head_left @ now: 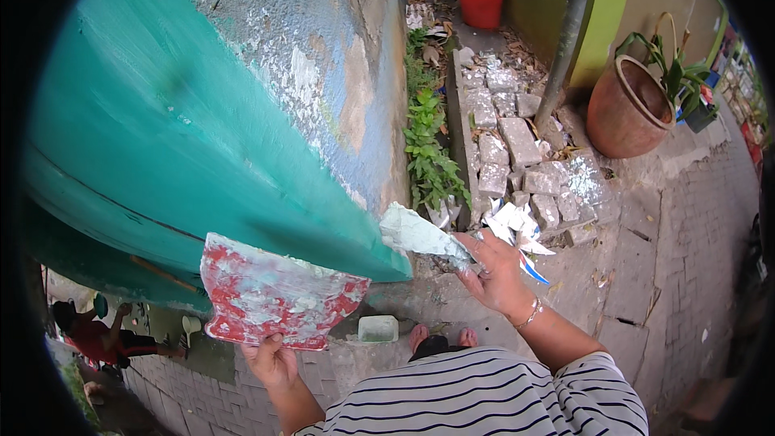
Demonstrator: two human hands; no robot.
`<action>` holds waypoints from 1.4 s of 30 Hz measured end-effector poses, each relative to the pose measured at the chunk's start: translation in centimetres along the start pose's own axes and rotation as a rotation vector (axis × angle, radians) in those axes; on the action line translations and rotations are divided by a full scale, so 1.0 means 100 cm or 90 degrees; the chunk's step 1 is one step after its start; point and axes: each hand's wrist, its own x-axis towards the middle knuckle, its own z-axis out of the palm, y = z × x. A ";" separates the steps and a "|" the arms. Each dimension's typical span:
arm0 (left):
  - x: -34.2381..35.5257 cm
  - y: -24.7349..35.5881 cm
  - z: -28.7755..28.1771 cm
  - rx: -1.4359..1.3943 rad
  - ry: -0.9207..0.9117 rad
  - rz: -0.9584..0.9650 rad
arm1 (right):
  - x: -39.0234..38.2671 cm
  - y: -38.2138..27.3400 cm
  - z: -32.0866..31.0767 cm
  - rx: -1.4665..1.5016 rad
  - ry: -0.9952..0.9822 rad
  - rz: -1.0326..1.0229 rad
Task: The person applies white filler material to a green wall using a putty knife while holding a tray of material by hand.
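Your right hand [496, 274] is closed around the handle of a putty knife [420, 236], whose broad blade carries a pale coat of filler and points left toward the lower edge of the teal-painted wall [161, 137]. The blade sits just beside that painted edge, angled flat, which looks suited to spreading the filler thin along the surface.

Your left hand [270, 359] grips the near edge of a red, filler-smeared board [274, 295] from below, fingers wrapped under it and thumb on top. You hold it tilted up and close to the wall, just left of the knife, probably so the blade has only a short way to go for a reload.

Past the teal section, the wall to the right is bare and patchy, grey and blue with flaking white spots [323, 73]. On the ground near your feet [440, 337] stands a small pale tub [378, 328]. Farther right, loose paving blocks [517, 153] lie beside a strip of green plants [428, 153], with a large terracotta pot [630, 109] beyond and a red bucket [481, 3] at the far end. At the lower left, another person in a red top [93, 335] crouches well apart from you.
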 end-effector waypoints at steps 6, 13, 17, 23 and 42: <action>0.044 0.069 -0.009 0.087 -0.023 0.213 | 0.013 -0.006 0.022 -0.039 -0.043 0.010; 0.072 0.107 -0.044 0.068 -0.083 0.288 | 0.030 -0.019 0.042 -0.017 -0.063 -0.026; 0.072 0.120 -0.062 0.023 -0.113 0.258 | 0.045 -0.021 0.052 -0.008 -0.055 -0.054; 0.070 0.121 -0.062 0.090 0.003 0.269 | 0.059 -0.023 0.059 -0.025 -0.018 -0.056; 0.081 0.120 -0.062 0.043 0.036 0.294 | 0.094 -0.067 -0.006 -0.098 0.169 -0.174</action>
